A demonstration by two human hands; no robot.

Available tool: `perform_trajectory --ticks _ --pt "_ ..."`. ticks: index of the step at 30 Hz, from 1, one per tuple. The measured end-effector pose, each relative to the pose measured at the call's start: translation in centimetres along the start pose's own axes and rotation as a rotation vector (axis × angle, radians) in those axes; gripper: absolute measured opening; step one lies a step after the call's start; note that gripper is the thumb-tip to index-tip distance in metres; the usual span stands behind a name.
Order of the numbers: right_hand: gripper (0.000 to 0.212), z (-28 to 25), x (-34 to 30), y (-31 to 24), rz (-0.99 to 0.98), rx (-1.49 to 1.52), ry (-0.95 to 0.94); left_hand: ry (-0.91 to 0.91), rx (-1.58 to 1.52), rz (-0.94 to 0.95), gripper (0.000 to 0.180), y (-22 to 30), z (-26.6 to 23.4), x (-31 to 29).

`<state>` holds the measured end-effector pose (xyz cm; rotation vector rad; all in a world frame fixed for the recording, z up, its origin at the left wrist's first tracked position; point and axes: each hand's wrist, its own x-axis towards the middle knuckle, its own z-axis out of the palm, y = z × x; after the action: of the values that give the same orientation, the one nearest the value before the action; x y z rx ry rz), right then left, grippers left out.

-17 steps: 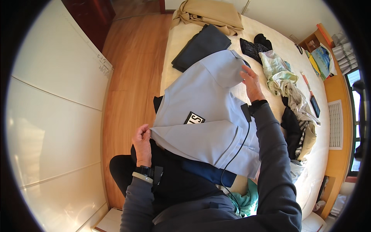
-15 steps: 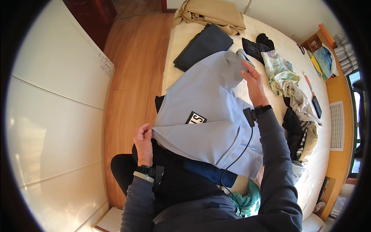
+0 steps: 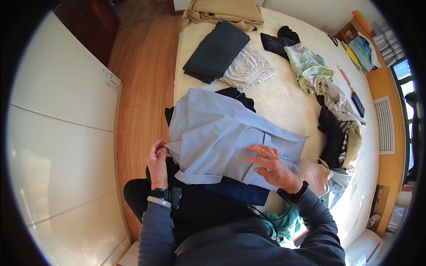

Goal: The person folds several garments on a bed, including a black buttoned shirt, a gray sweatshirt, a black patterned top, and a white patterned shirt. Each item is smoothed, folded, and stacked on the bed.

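Note:
A light grey-blue sweatshirt [image 3: 208,128] lies partly folded over my lap and the bed's near edge, its dark-and-white patch now out of sight. At its left edge, my left hand [image 3: 157,166] pinches the cloth between thumb and fingers. Over the right part of the sweatshirt is my right hand [image 3: 277,170], fingers apart and holding nothing; whether they touch the cloth is hard to tell. Dark navy cloth [image 3: 237,190] shows beneath the near side. Black cloth [image 3: 239,97] peeks out beyond the far edge.
A folded dark grey garment [image 3: 216,51] and a white patterned garment [image 3: 250,68] lie farther up the bed [image 3: 284,106], below tan cloth [image 3: 224,13]. Rumpled clothes [image 3: 310,73] and a brush [image 3: 356,102] are at the right. A white cabinet [image 3: 62,146] stands left.
My right hand has come nearer and down over the sweatshirt, whose far part has folded over toward me, covering the patch. The white patterned garment and a peach garment are now uncovered.

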<state>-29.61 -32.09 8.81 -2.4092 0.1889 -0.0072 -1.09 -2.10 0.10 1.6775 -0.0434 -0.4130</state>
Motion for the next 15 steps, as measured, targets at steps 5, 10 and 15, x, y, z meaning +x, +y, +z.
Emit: perform_trajectory --ticks 5,10,15 --pt "0.057 -2.9 -3.5 10.4 0.365 -0.535 0.351 0.053 -0.016 0.094 0.028 1.2 0.0 -1.1" --pt "0.039 -3.1 -5.4 15.3 0.391 -0.564 0.377 -0.261 0.004 0.025 0.042 2.2 -0.5 -4.4" --pt "0.031 -3.1 -6.5 12.6 0.308 -0.503 0.646 -0.416 0.127 0.004 0.068 3.5 -0.2 -5.7"
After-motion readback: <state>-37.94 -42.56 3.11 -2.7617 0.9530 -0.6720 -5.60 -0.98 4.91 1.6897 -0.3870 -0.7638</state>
